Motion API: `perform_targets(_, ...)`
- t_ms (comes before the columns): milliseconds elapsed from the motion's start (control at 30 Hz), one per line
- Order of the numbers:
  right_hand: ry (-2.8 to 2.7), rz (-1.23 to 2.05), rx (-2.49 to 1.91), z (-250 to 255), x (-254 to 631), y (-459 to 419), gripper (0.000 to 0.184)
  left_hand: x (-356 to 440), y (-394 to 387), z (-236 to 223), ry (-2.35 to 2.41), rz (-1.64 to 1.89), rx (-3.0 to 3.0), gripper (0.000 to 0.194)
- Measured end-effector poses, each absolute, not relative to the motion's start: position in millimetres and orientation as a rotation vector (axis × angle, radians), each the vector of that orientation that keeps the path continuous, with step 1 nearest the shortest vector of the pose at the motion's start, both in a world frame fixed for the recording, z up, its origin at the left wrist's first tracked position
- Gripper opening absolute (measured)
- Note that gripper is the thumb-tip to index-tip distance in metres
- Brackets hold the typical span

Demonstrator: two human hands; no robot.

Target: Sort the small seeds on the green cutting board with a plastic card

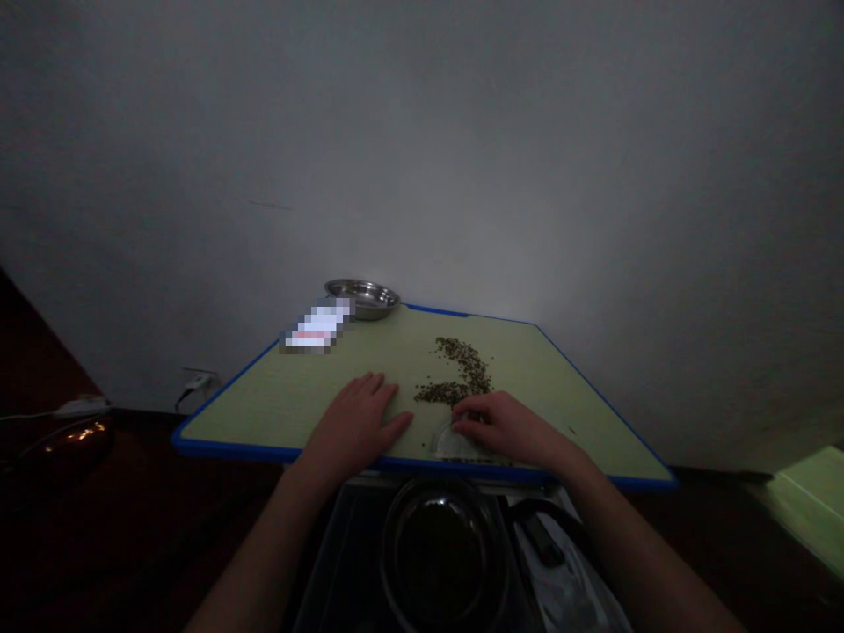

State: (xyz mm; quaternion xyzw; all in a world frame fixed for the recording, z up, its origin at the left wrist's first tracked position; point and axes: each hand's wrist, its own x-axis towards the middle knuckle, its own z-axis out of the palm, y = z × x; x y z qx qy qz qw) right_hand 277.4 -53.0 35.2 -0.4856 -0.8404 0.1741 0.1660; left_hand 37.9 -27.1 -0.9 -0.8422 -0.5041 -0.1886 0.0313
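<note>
My left hand [354,424] lies palm down on the pale green tabletop [264,404], fingers stretched out and holding nothing. My right hand [505,426] is bent at the near edge of a scattering of small brown seed-like grains [465,365]. Its thumb and fingertips come together; whatever they pinch, if anything, is too small to make out. Just under these fingers is a clear, rounded, shallow piece [452,442], partly hidden by the hand. More dark grains lie in a thin line along the table's front edge.
A shiny metal bowl [362,299] stands at the back left, beside a bright blurred-out screen [316,325]. Blue edging [230,451] borders the table. Below its front edge sits a dark round pan-like vessel [439,554]. A grey wall rises behind; a plugged socket [200,382] is at left.
</note>
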Motion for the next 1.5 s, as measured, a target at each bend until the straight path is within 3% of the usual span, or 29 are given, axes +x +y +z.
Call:
perform_targets(767,-2.389,0.654,-1.275,42,280,-57,0.02,37,-26,-3,-1.56,-0.577,-2.585,0.054)
perform_targets(1167,-2.189,0.575,-1.538,44,343,-60,0.028,38,-28,0,-1.573,-0.628,-2.602,0.051)
perform_targets(1500,-2.299,0.542,-1.541,35,317,-61,0.025,36,-26,-2,-1.551,-0.647,-2.611,0.051)
